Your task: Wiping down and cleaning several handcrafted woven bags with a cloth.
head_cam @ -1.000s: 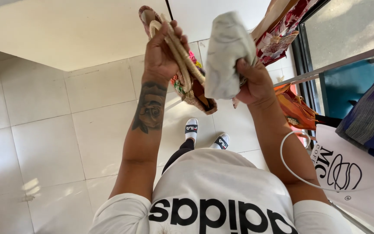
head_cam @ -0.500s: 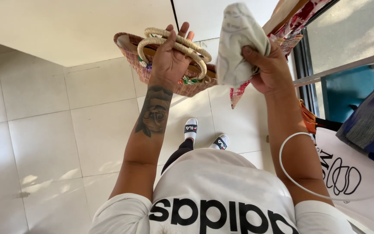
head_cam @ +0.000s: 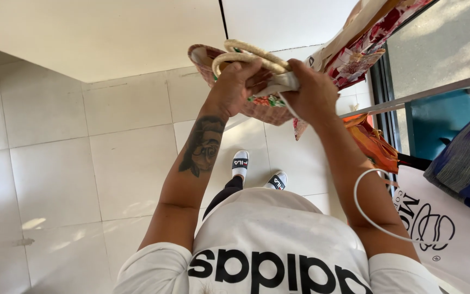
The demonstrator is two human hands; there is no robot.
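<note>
Keep the left hand [head_cam: 235, 81] clamped on the pale looped handles [head_cam: 248, 54] of the woven basket [head_cam: 262, 106], raised far above the tiled floor [head_cam: 110, 158], while pushing down the white cloth [head_cam: 278, 84] gripped by the right hand [head_cam: 311, 90].

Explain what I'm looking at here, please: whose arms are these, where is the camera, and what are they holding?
There is no machine here. A person wears one camera on the head, and it looks down along the body, so you see the white shirt, both arms and the feet on the tiled floor.

The left hand, on the tattooed arm, grips the pale looped handles of a woven basket. The right hand presses a light cloth bundle into the basket's mouth; both hands are closed around what they hold.

To the right hang patterned bags and an orange one, beside a dark blue cloth. A thin white cable loops by the right arm.
</note>
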